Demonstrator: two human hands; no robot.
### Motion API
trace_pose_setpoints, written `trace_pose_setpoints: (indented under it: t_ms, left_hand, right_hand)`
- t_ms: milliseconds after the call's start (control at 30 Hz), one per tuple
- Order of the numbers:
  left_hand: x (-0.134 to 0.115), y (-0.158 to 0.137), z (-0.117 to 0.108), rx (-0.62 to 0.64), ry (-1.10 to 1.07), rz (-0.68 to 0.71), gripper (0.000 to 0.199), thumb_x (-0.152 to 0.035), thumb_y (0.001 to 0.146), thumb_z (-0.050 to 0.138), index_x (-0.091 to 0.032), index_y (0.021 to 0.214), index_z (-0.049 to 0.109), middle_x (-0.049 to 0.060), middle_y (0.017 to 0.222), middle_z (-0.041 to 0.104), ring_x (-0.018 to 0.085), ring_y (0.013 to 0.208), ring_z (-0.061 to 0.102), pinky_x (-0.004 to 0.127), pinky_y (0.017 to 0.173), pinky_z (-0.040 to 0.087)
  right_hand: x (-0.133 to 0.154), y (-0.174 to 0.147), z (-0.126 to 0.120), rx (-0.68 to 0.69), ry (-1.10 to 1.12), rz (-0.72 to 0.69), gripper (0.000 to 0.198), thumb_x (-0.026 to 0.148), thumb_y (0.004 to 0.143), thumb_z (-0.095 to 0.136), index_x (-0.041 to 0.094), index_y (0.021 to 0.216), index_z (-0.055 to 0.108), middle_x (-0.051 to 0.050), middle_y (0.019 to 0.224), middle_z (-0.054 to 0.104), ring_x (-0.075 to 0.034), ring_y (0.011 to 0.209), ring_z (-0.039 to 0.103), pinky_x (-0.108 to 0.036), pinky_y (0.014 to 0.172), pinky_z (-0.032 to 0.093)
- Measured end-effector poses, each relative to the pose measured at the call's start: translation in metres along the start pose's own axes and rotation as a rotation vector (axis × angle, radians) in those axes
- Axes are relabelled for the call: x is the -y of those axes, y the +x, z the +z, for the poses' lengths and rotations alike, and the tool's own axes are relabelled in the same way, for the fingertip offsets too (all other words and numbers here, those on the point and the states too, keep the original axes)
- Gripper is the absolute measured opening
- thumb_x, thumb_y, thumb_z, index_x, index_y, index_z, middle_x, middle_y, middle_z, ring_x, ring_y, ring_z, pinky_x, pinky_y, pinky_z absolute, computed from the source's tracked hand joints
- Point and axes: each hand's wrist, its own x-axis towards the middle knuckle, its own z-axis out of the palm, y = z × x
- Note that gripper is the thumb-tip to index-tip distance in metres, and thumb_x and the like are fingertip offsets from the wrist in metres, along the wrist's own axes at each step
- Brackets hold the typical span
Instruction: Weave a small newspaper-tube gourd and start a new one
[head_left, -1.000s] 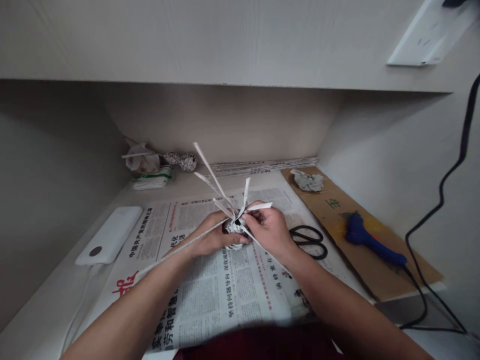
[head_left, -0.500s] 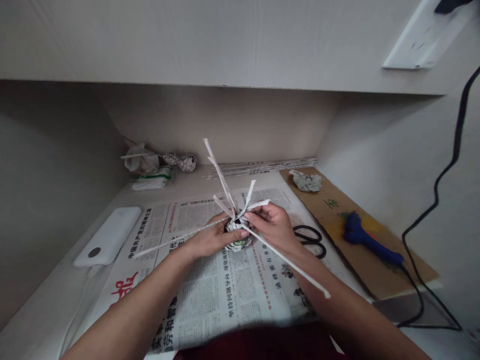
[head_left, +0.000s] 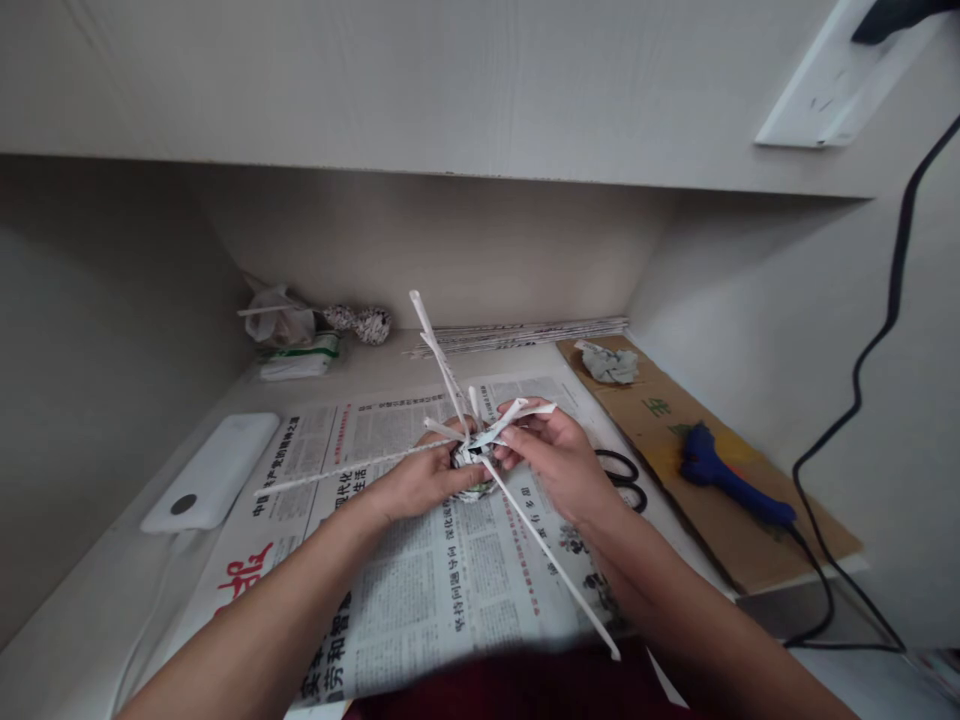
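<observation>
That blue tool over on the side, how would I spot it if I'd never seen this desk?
Start at the newspaper spread on the desk, then look right to the brown cardboard sheet. The glue gun lies on it: the only blue thing there, with a black cord running from its near end, unlike the black scissors beside the paper.

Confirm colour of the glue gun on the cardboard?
Blue glue gun, black cord; head view.

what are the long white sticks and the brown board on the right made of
The sticks look like tightly rolled newspaper, matte: faint print shows along them. The board looks like plain cardboard: dull brown, flat, with a printed green mark.
</observation>
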Motion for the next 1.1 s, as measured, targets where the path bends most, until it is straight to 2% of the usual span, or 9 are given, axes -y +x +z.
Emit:
trace_pose_setpoints:
  t_ms: [167, 233, 433, 533, 600, 667, 767, 933, 1100]
  left_hand:
    - [0.006, -0.002, 0.002, 0.025, -0.078, -0.063, 0.025, -0.032, 0.082, 0.063, -0.02, 0.103, 0.064, 0.007, 0.099, 0.064, 0.021, 0.095, 0.06, 0.037, 0.086, 0.048]
    - [0.006, -0.003, 0.002, 0.031, -0.098, -0.076, 0.026, -0.031, 0.081, 0.064, -0.02, 0.104, 0.064, 0.007, 0.101, 0.064, 0.022, 0.096, 0.059, 0.036, 0.087, 0.048]
    - [0.003, -0.005, 0.002, 0.118, -0.166, -0.114, 0.026, -0.033, 0.081, 0.064, -0.018, 0.103, 0.065, 0.007, 0.099, 0.065, 0.022, 0.094, 0.059, 0.038, 0.088, 0.046]
    - [0.001, -0.005, 0.001, 0.157, -0.138, -0.14, 0.028, -0.034, 0.081, 0.064, -0.017, 0.104, 0.064, 0.006, 0.1, 0.064, 0.022, 0.096, 0.058, 0.039, 0.091, 0.045]
    - [0.002, -0.006, 0.002, 0.162, -0.111, -0.116, 0.03, -0.034, 0.081, 0.065, -0.018, 0.106, 0.063, 0.006, 0.102, 0.064, 0.023, 0.099, 0.056, 0.041, 0.093, 0.043]
    - [0.002, -0.006, 0.004, 0.14, -0.08, -0.079, 0.03, -0.033, 0.081, 0.065, -0.019, 0.107, 0.063, 0.007, 0.105, 0.063, 0.024, 0.101, 0.056, 0.041, 0.094, 0.042]
    - [0.002, -0.006, 0.007, 0.073, -0.042, -0.036, 0.032, -0.032, 0.081, 0.065, -0.019, 0.109, 0.06, 0.007, 0.106, 0.062, 0.022, 0.096, 0.057, 0.038, 0.088, 0.045]
    - [0.0, -0.005, 0.01, -0.121, 0.081, 0.078, 0.044, -0.025, 0.072, 0.074, -0.021, 0.11, 0.052, 0.005, 0.102, 0.061, 0.021, 0.091, 0.057, 0.034, 0.08, 0.046]
    - [-0.001, -0.008, 0.009, -0.243, 0.262, 0.239, 0.046, -0.022, 0.072, 0.074, -0.023, 0.109, 0.046, 0.008, 0.11, 0.062, 0.024, 0.102, 0.059, 0.041, 0.091, 0.041]
  right_hand:
    - [0.011, -0.006, -0.001, 0.056, 0.008, -0.051, 0.034, 0.025, 0.072, 0.073, 0.021, 0.102, 0.059, -0.002, 0.091, 0.066, -0.014, 0.077, 0.065, -0.031, 0.072, 0.054]
    - [0.014, -0.007, -0.001, 0.075, -0.031, -0.061, 0.033, 0.024, 0.072, 0.072, 0.021, 0.103, 0.059, -0.003, 0.093, 0.066, -0.015, 0.079, 0.065, -0.03, 0.07, 0.054]
    - [0.008, -0.003, -0.004, 0.044, -0.221, -0.078, 0.017, 0.027, 0.079, 0.065, 0.021, 0.095, 0.062, 0.002, 0.07, 0.062, -0.01, 0.057, 0.056, -0.024, 0.055, 0.047]
    - [0.006, -0.004, -0.005, 0.058, -0.348, -0.033, 0.015, 0.031, 0.08, 0.065, 0.02, 0.09, 0.064, 0.002, 0.063, 0.059, -0.012, 0.057, 0.056, -0.025, 0.054, 0.045]
    - [0.007, -0.005, -0.003, 0.068, -0.391, -0.034, 0.017, 0.034, 0.078, 0.068, 0.02, 0.086, 0.064, 0.0, 0.07, 0.063, -0.014, 0.062, 0.058, -0.026, 0.057, 0.046]
    - [0.009, -0.006, -0.001, 0.07, -0.383, -0.058, 0.018, 0.035, 0.076, 0.069, 0.019, 0.082, 0.064, -0.001, 0.076, 0.065, -0.014, 0.066, 0.059, -0.026, 0.059, 0.046]
    - [0.009, -0.007, 0.002, 0.027, -0.315, -0.107, 0.016, 0.032, 0.077, 0.07, 0.019, 0.076, 0.061, 0.002, 0.07, 0.062, -0.013, 0.065, 0.057, -0.024, 0.059, 0.044]
    - [0.004, -0.009, 0.0, -0.024, -0.201, -0.114, 0.016, 0.028, 0.075, 0.072, 0.02, 0.08, 0.06, 0.004, 0.07, 0.06, -0.012, 0.064, 0.057, -0.023, 0.059, 0.045]
    - [0.006, -0.015, 0.0, 0.059, -0.102, -0.149, 0.012, 0.026, 0.077, 0.071, 0.021, 0.084, 0.063, 0.001, 0.08, 0.066, -0.015, 0.073, 0.063, -0.028, 0.067, 0.05]
